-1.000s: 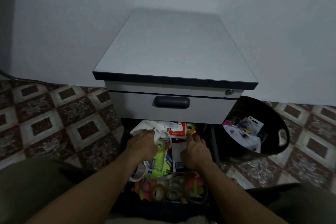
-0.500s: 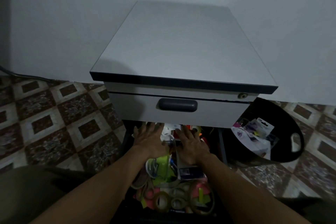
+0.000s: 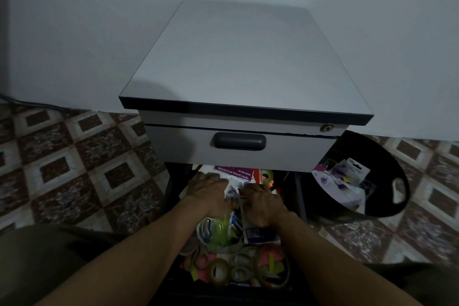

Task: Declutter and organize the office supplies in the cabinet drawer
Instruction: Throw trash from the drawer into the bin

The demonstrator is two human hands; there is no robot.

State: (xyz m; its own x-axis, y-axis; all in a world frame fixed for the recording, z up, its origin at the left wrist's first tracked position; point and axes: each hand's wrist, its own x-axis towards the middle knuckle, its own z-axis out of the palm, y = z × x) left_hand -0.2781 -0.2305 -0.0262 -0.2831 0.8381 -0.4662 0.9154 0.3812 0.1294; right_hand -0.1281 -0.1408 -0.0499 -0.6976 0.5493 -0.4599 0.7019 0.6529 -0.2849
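My left hand (image 3: 208, 190) and right hand (image 3: 263, 204) grip the mechanical pencil leads pack (image 3: 233, 173), lying crosswise just above them.

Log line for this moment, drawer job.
left hand: on mechanical pencil leads pack, grip unclear | right hand: same pack, grip unclear | tape rolls: drawer front | black bin: right of cabinet

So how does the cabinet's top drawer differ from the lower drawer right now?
The top drawer is shut, showing only its grey front and dark handle; the lower drawer is pulled out. The top drawer's contents are hidden; the lower drawer is heaped with tape rolls, a pencil lead pack and other supplies. The left hand and right hand are in the lower drawer, neither on the top drawer. Both belong to one cabinet.
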